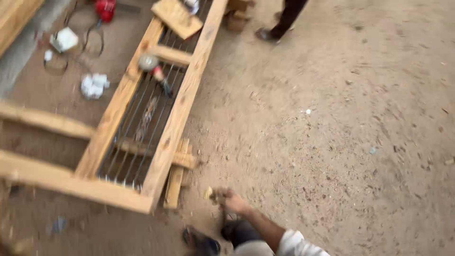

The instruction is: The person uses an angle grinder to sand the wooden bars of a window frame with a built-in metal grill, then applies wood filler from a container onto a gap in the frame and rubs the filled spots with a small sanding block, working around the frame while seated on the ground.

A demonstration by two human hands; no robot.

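My right hand (231,201) reaches down to the sandy ground near the bottom centre, its arm in a white sleeve (295,245). The fingers are curled beside a small pale wood chip (208,192); the blur hides whether they grip it. Just left of the hand lies a long wooden frame (179,110) with thin metal bars (142,124) running along its length. Short wood slats (175,182) stick out under its near corner. My left hand is out of view. My dark shoes (203,242) stand below the hand.
A small power tool (154,66) with a round head rests on the frame's bars, and a loose board (176,18) lies across its far end. Crumpled white paper (94,85), wire loops (93,42) and a red tool (105,8) lie to the left. Another person's legs (284,19) stand at the top.
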